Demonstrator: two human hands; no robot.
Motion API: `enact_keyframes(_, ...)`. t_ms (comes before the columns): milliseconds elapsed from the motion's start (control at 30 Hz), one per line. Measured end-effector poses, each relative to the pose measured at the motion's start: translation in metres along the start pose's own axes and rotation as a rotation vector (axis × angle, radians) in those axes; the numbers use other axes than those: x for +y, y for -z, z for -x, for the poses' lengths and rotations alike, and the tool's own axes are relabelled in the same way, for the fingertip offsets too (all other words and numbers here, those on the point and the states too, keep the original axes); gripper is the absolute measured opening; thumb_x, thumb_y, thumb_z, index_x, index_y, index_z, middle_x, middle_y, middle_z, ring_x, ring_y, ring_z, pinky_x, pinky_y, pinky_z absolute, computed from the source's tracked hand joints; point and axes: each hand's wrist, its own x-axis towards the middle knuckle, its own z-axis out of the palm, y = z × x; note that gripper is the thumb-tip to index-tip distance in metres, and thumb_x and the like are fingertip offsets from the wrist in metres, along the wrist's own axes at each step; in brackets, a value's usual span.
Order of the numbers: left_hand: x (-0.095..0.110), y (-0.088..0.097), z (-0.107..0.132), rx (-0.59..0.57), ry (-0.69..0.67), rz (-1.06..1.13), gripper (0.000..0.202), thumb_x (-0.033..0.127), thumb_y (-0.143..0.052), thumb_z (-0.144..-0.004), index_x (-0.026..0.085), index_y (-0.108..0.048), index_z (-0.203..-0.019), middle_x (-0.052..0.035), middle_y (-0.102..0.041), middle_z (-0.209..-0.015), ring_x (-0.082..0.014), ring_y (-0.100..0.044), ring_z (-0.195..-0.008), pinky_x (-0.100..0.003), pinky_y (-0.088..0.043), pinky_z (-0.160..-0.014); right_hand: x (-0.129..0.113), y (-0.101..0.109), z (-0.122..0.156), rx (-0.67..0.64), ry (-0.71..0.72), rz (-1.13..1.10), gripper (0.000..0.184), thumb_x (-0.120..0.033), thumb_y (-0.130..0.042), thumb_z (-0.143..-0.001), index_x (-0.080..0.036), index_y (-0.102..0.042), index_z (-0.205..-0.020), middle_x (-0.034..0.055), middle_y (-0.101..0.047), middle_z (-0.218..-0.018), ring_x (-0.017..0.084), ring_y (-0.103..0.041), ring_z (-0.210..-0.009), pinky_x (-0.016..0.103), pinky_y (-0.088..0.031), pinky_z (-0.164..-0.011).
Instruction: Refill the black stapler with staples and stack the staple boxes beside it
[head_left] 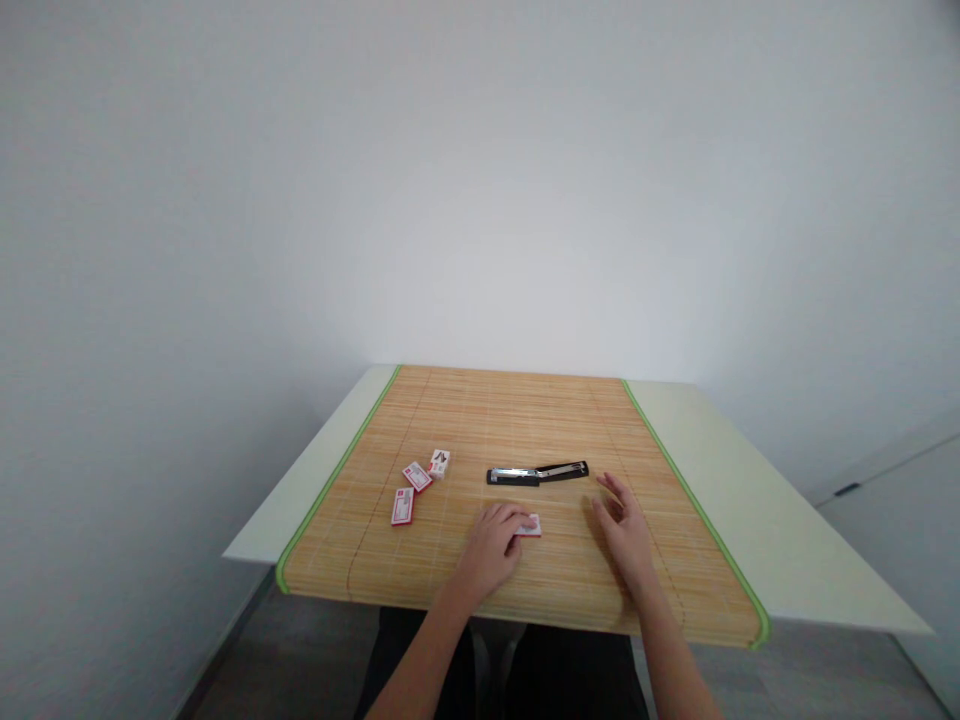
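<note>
A black stapler (513,477) lies opened out flat on the bamboo mat, its metal staple channel showing. In front of it, my left hand (489,545) has its fingers closed over a small red-and-white staple box (532,526), hiding the box's left part. My right hand (624,530) is beside the stapler's right end, fingers apart and curved, with nothing in them. Off to the left are two more red-and-white boxes, one lying flat (403,507) and one turned at an angle (418,477). A white box (440,463) with a dark picture touches or nearly touches the angled one.
The bamboo mat (517,410) with green edging covers the middle of a white table (757,510). A pale wall (510,200) rises behind the table. My dark-clothed legs (574,670) are under its front edge.
</note>
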Motion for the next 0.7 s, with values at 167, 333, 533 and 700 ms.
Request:
enact_keyframes(167, -0.018, 0.012, -0.001, 0.037, 0.042, 0.032, 0.061, 0.017, -0.067, -0.084, 0.031, -0.057, -0.142, -0.0046, -0.056, -0.145, -0.0253, -0.048, -0.135, -0.045, -0.038, -0.117, -0.002, -0.002, 0.008, 0.107, -0.025, 0.053, 0.068, -0.052, -0.061, -0.087, -0.026, -0.048, -0.148, 0.0127, -0.057, -0.148, 0.033, -0.053, -0.137, 0.056, -0.040, -0.116)
enact_keyframes(333, -0.034, 0.017, 0.006, 0.057, 0.101, 0.001, 0.040, 0.030, -0.075, -0.085, 0.030, -0.068, -0.124, -0.0054, -0.059, -0.133, -0.0264, -0.050, -0.130, -0.045, -0.040, -0.113, -0.007, -0.004, 0.019, 0.147, 0.044, 0.168, 0.049, -0.050, -0.062, -0.087, -0.027, -0.063, -0.130, 0.0129, -0.064, -0.134, 0.035, -0.057, -0.127, 0.057, -0.039, -0.115)
enact_keyframes(533, -0.033, 0.014, 0.006, 0.127, 0.139, -0.050, 0.031, 0.030, -0.077, -0.083, 0.028, -0.069, -0.113, -0.0037, -0.060, -0.130, -0.0253, -0.052, -0.123, -0.044, -0.041, -0.109, -0.025, -0.025, 0.035, -0.168, 0.250, 0.298, 0.020, -0.039, -0.062, -0.091, -0.031, -0.074, -0.104, 0.0085, -0.068, -0.127, 0.035, -0.054, -0.130, 0.060, -0.038, -0.115)
enact_keyframes(700, -0.034, 0.016, 0.000, 0.114, 0.148, -0.050, 0.032, 0.033, -0.080, -0.081, 0.029, -0.071, -0.111, -0.0029, -0.061, -0.133, -0.0262, -0.051, -0.126, -0.043, -0.039, -0.110, -0.038, -0.045, 0.038, -0.321, 0.312, 0.326, 0.015, -0.033, -0.064, -0.089, -0.032, -0.075, -0.100, 0.0052, -0.066, -0.134, 0.034, -0.052, -0.134, 0.060, -0.040, -0.113)
